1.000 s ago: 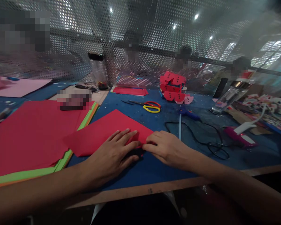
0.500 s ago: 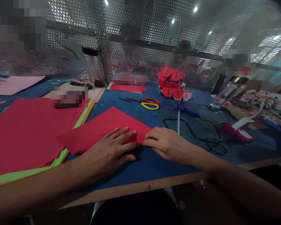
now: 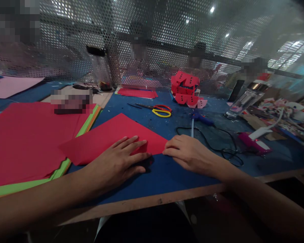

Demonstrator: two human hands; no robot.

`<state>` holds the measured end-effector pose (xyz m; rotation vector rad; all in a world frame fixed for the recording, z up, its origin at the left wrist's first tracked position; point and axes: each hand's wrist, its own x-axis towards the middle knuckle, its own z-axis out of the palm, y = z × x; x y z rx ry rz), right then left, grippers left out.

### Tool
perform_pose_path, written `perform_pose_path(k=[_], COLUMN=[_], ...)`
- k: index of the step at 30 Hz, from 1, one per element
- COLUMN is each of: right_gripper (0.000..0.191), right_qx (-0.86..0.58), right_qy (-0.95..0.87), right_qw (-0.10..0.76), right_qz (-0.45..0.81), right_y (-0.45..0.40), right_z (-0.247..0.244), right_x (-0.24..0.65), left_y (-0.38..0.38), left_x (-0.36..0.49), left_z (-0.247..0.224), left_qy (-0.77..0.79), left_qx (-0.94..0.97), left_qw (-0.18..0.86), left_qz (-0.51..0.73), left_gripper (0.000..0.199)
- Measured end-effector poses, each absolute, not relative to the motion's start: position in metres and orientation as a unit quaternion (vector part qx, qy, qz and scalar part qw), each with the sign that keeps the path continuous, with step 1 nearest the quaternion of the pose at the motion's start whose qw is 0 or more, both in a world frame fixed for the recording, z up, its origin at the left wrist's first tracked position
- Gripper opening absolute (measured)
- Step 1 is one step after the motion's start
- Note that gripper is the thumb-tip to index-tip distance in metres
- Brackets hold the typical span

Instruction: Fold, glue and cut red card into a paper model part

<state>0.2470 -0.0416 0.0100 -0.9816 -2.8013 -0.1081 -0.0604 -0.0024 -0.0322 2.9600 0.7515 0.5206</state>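
A folded red paper sheet (image 3: 116,131) lies on the blue table, its left corner over a stack of red sheets (image 3: 35,138). My left hand (image 3: 121,157) rests on the folded sheet near its front edge, fingers spread, holding nothing. At the sheet's right corner, my right hand (image 3: 186,152) has its fingers bent together on the paper, closed on that corner. Its fingertips partly hide the corner.
Scissors (image 3: 162,110) lie behind the folded sheet. To the right are a blue glue gun (image 3: 202,118) with a black cord, a magenta power strip (image 3: 255,142) and a clear bottle (image 3: 244,101). A red paper construction (image 3: 186,89) stands at the back.
My right hand has moved slightly right along the sheet's front edge to its corner. My left hand has stayed on the paper. The view has shifted slightly.
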Motion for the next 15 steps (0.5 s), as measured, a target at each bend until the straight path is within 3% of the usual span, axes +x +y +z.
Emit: perform_pose_path(k=[15], right_gripper=[0.025], right_qx=[-0.362], right_qy=[-0.922], right_qw=[0.116], right_qz=[-0.075], right_y=[-0.052], right_z=[0.007], right_x=[0.285], left_y=[-0.002], left_x=[-0.061], left_z=[-0.032], left_qy=[0.252], left_qx=[0.955], left_qw=[0.019], left_qz=[0.153], left_gripper=[0.041])
